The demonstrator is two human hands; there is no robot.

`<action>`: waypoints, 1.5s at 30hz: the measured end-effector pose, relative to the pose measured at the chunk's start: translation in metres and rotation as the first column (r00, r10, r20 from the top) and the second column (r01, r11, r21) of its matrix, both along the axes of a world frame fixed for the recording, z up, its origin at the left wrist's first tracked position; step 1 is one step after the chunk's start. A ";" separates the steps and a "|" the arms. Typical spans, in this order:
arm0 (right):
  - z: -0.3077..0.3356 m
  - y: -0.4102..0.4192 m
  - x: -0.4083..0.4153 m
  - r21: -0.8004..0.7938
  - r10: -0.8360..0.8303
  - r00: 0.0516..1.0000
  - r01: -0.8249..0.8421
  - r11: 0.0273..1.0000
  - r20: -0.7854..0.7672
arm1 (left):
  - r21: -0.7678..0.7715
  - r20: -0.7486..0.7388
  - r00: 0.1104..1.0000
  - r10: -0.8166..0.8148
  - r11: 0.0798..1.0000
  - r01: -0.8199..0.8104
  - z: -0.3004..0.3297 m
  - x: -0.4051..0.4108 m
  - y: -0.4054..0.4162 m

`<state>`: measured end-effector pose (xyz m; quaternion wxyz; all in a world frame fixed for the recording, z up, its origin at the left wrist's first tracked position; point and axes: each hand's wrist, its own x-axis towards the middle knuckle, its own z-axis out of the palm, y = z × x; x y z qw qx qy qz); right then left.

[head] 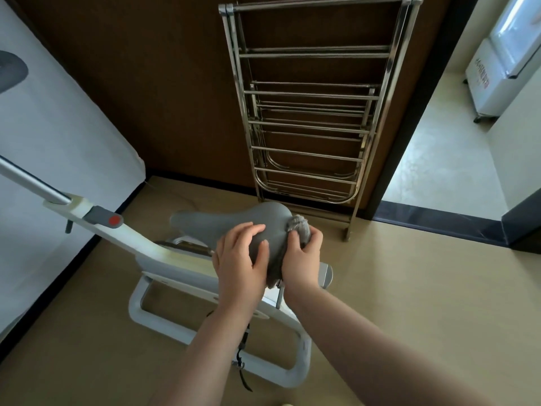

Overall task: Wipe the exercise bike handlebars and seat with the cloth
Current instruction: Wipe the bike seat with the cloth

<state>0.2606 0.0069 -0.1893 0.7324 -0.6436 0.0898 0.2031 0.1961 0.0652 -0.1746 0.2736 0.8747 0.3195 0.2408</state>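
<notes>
The grey bike seat sits in the middle of the view, its nose pointing left. My left hand grips the seat's wide rear part, fingers curled over its top. My right hand presses a fuzzy grey cloth against the seat's right rear edge; the cloth bunches above my fingers and hangs down below between my two hands. The white bike frame runs left towards a silver post. The handlebars are out of sight.
A folded metal drying rack leans on the brown wall just behind the seat. A white panel stands at the left. The bike's white base loop and a dangling pedal strap lie below my arms. A doorway opens at the right.
</notes>
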 end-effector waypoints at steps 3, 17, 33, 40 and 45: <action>0.004 0.002 0.006 -0.041 0.016 1.000 -0.015 0.999 0.024 | -0.016 -0.010 0.999 0.049 0.999 -0.049 0.001 0.005 -0.003; 0.010 -0.001 0.069 -0.229 0.433 0.900 -0.414 0.881 0.040 | -0.052 0.048 0.899 0.436 0.900 -0.434 0.004 0.046 -0.027; 0.027 0.028 0.156 -0.391 0.957 0.203 -0.880 0.271 0.206 | -0.055 0.023 0.675 0.737 0.676 -0.735 0.010 0.078 -0.050; 0.021 0.029 0.166 -0.412 0.963 0.030 -0.900 0.142 0.267 | -0.063 -0.122 0.634 0.764 0.631 -0.773 0.017 0.092 -0.030; 0.022 0.056 0.177 -0.256 0.991 -0.032 -0.967 0.002 0.128 | -0.048 -0.138 0.613 0.778 0.613 -0.789 0.015 0.099 -0.014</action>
